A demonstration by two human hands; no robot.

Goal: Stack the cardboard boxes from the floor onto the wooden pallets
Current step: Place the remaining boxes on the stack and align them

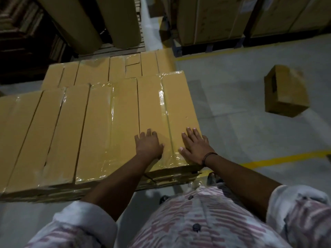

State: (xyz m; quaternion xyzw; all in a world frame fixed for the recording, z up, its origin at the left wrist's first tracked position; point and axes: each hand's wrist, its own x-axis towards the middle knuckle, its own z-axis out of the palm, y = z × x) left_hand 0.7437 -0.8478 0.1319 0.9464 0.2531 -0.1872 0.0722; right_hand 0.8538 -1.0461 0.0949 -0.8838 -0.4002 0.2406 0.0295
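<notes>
Below, taped cardboard boxes (100, 126) lie stacked over grey, yellow-lined floor (232, 126).

Lighting is dim overall, with a warm yellowish cast. Light falls from above. The strongest glare is a white streak on the clear tape (162, 97) along the top of the nearest cardboard box (152, 108), and the neighbouring tape shows a weaker sheen. The shelving (21, 42) at upper left is lost in near-black shadow. The left face of the loose box (284, 92) is shaded. Detail is soft throughout, and the shirt (206, 221) at the bottom is blurred. Straight edges bow toward the frame borders.
</notes>
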